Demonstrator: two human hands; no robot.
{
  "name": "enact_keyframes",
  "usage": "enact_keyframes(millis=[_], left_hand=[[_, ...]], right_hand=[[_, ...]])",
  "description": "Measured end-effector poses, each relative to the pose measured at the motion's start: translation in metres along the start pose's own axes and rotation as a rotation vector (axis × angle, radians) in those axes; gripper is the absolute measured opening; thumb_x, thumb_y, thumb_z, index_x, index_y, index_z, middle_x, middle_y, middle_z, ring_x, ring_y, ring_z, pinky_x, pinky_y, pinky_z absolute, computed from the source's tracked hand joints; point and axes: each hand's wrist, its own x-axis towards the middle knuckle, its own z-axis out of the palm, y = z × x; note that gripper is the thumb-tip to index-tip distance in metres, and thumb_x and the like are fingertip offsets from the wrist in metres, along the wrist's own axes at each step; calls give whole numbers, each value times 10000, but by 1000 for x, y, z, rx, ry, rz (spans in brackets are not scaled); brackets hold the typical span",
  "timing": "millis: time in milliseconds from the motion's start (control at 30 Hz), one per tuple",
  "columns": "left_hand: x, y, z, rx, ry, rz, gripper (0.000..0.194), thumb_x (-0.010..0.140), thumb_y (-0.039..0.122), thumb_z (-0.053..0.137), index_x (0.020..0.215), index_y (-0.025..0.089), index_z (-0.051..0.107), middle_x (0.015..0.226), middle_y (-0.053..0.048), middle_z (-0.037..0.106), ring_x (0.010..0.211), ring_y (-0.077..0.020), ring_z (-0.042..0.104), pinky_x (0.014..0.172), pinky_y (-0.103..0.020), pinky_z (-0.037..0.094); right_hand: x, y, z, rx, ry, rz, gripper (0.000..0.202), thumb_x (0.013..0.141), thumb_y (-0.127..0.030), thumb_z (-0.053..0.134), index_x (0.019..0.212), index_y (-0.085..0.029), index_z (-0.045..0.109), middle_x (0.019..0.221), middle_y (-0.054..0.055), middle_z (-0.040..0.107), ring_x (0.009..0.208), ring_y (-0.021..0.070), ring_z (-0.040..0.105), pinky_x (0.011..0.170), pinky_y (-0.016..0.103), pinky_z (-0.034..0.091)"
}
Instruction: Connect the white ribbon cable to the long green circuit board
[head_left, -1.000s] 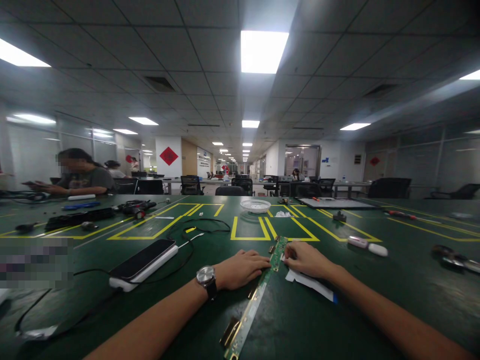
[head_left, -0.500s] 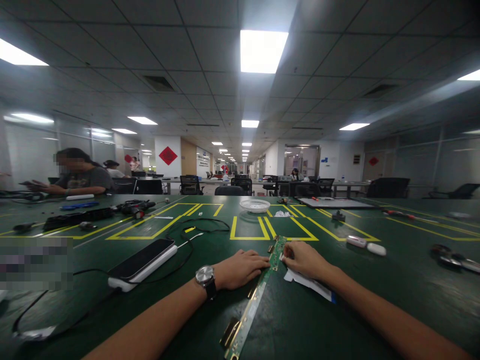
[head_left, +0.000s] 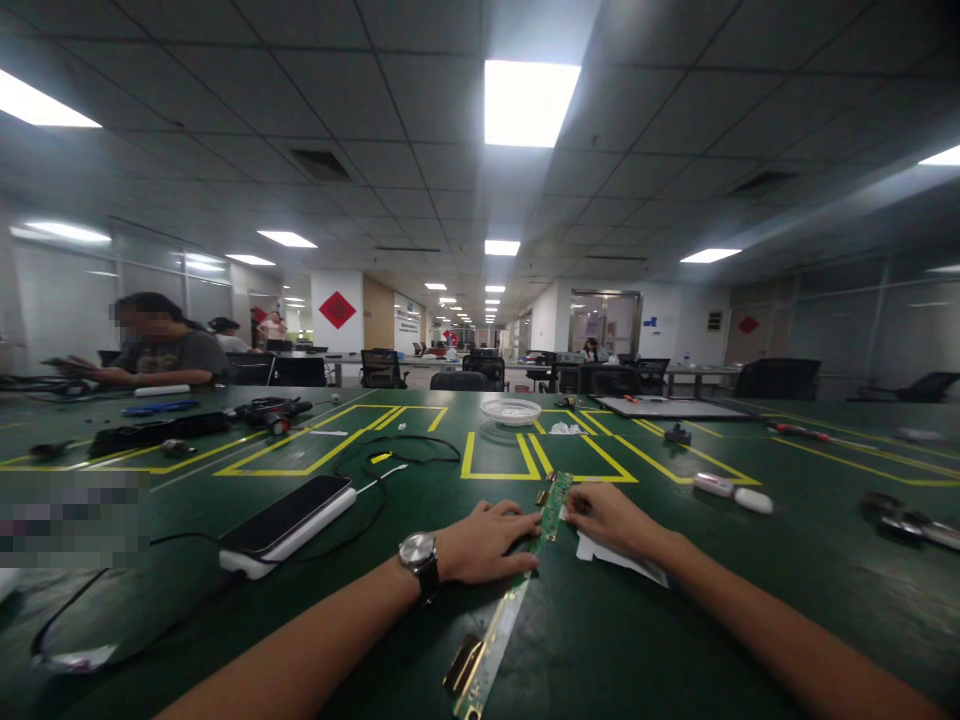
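Note:
A long, narrow green circuit board point(head_left: 553, 510) with gold-brown flex tabs lies slantwise on the green table. My left hand point(head_left: 484, 543), wearing a wristwatch, lies palm down with fingers apart, their tips resting on the board. At the board's right edge, near its far end, my right hand point(head_left: 611, 515) is closed in a pinch. A small white bit shows by its fingertips, but what they grip is too small to make out. White paper point(head_left: 622, 562) lies under and beside the right hand, partly hidden by it.
A phone point(head_left: 289, 515) rests on a white block at left, with black cable around it. Beyond the board stands a white basket point(head_left: 510, 411) near yellow tape outlines. On the right are a white case point(head_left: 712, 484) and metal tools point(head_left: 892, 515). A person point(head_left: 161, 345) sits at far left.
My left hand's fingers have spread wider, and its thumb now reaches across the board. My right hand keeps its pinch in nearly the same place, with the paper shifted slightly.

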Motion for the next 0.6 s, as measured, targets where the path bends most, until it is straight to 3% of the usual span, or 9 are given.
enact_keyframes(millis=[400,600], left_hand=[[0,-3,-1,10,-24,34,555,990,453,412,1502,263,314,1404,-89,549,1337,-332,394,1016,-539,351],[2,-8,2,58,-67,30,556,986,529,363,1455,232,385,1474,-117,461,1350,-342,386,981,-569,362]], right_hand=[[2,10,1,54,-2,-65,227,860,-369,589,765,-175,656,740,29,670,703,186,606,643,270,409],[12,39,14,-6,-1,-54,293,874,-453,559,752,-213,675,744,57,683,697,235,623,637,316,447]])
